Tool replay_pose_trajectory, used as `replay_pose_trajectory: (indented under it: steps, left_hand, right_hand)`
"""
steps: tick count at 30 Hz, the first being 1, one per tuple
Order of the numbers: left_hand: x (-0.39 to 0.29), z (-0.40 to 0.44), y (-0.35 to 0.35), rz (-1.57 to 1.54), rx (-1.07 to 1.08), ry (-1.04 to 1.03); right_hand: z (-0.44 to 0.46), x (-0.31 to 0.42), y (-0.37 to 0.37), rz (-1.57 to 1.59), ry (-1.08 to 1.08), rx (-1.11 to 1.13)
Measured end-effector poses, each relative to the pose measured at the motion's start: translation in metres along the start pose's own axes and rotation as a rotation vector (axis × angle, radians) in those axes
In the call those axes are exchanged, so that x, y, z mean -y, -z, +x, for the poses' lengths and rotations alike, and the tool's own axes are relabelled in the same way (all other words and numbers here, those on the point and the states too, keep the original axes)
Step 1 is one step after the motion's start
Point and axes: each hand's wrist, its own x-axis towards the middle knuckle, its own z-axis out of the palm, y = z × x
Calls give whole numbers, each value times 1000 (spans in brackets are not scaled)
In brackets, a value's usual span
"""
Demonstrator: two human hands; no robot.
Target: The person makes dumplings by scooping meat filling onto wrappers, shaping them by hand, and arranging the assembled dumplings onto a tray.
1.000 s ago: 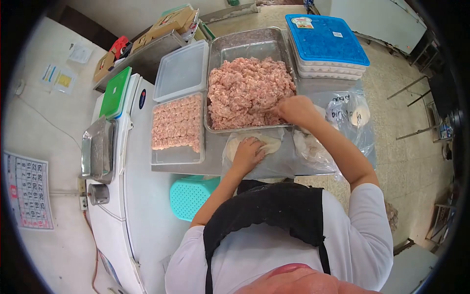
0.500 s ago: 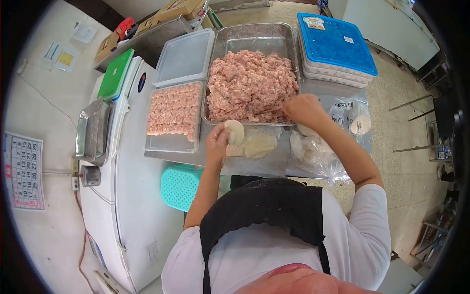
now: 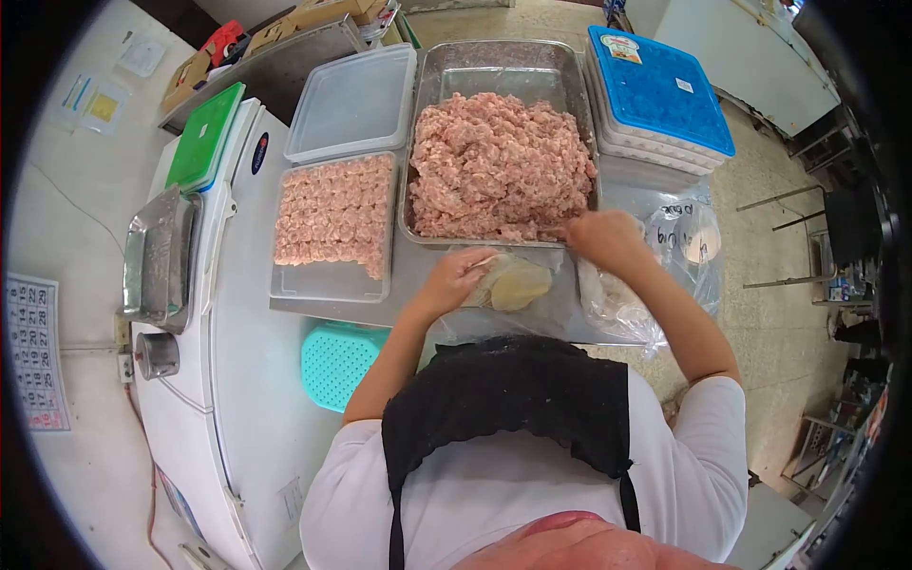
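My left hand [image 3: 458,277] is closed at the left edge of the pale round wrappers [image 3: 521,287], which lie on clear plastic at the table's front. What its fingers pinch is too small to make out. My right hand [image 3: 604,239] grips a thin tool, its tip in the ground meat [image 3: 503,161] at the lower right of the metal tray [image 3: 499,57]. Left of that tray, a clear container [image 3: 328,285] holds rows of small meat-topped pieces [image 3: 334,209].
An empty clear container or lid [image 3: 351,103] lies behind the filled one. Blue-lidded boxes [image 3: 660,90] stand at the back right. Plastic bags [image 3: 617,309] lie right of the wrappers. A turquoise stool [image 3: 340,366] and white freezer [image 3: 275,399] are at the left.
My left hand went from the wrappers to beside the meat tray with a round wrapper, then back down to the wrappers. My right hand stays at the tray's lower right corner with the tool.
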Motion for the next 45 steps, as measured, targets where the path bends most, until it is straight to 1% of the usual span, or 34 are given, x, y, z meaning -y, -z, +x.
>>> replay_pose_trajectory:
  steps: [2, 5, 8, 11, 14, 17, 20, 23, 24, 26, 27, 29, 32, 33, 35, 36, 38, 40, 41, 43, 44, 45]
  left_hand:
    - [4, 10, -3, 57, -13, -71]
    - [-1, 21, 8, -56, -14, -81]
    - [-9, 34, 28, -369, -84, 74]
    - [-4, 64, 31, -750, -360, 62]
    - [-40, 86, 47, -1070, -470, 148]
    - [-43, 104, 38, -1360, -326, 131]
    - [-87, 107, 37, -1547, -247, 33]
    - [-64, 117, 44, -1579, -232, 58]
    - [-60, 116, 45, -1538, -279, 93]
    - [-44, 118, 45, -1573, -338, 113]
    - [-46, 117, 45, -1589, -368, 125]
    - [-51, 115, 39, -1595, -357, 189]
    - [-75, 106, 34, -1578, -371, 273]
    - [-80, 104, 34, -1570, -386, 290]
    - [-70, 107, 30, -1606, -426, 231]
    - [-62, 112, 27, -1640, -445, 212]
    - [-68, 115, 24, -1687, -462, 184]
    - [-89, 110, 20, -1717, -463, 168]
    - [-90, 107, 18, -1650, -448, 107]
    - [-88, 100, 16, -1499, -417, -1]
    - [-89, 95, 17, -1295, -333, -21]
    - [-90, 90, 17, -1091, -252, -38]
  right_hand:
    - [-4, 15, -16, 97, 34, -132]
    - [-8, 13, -16, 380, -88, -53]
    - [-9, 14, -24, 852, -198, -112]
    - [-1, 7, -23, 1069, -284, -172]
    - [10, 10, -18, 1233, -378, -331]
    - [19, 33, 9, 1380, -320, -358]
    - [33, 52, -10, 1026, -261, -543]
    - [23, 42, -7, 620, -115, -595]
    - [14, 42, 9, 504, -179, -480]
    - [-11, 48, 50, 275, -303, -247]
    - [-11, 51, 48, 310, -239, -336]
    - [-10, 56, 40, 377, -114, -512]
    - [-5, 30, 34, 218, -83, -315]
    - [-10, 34, 52, 172, -124, -274]
    - [-25, 54, 96, 94, -214, -187]
    - [-23, 51, 85, 130, -144, -228]
    - [-14, 44, 53, 196, -2, -312]
    - [-17, 30, 61, 250, -6, -317]
    - [-17, 22, 65, 274, 2, -320]
    - [-20, -2, 55, 500, 57, -463]
    - [-20, -12, 51, 615, 85, -532]
    - [-20, -16, 53, 667, 99, -459]
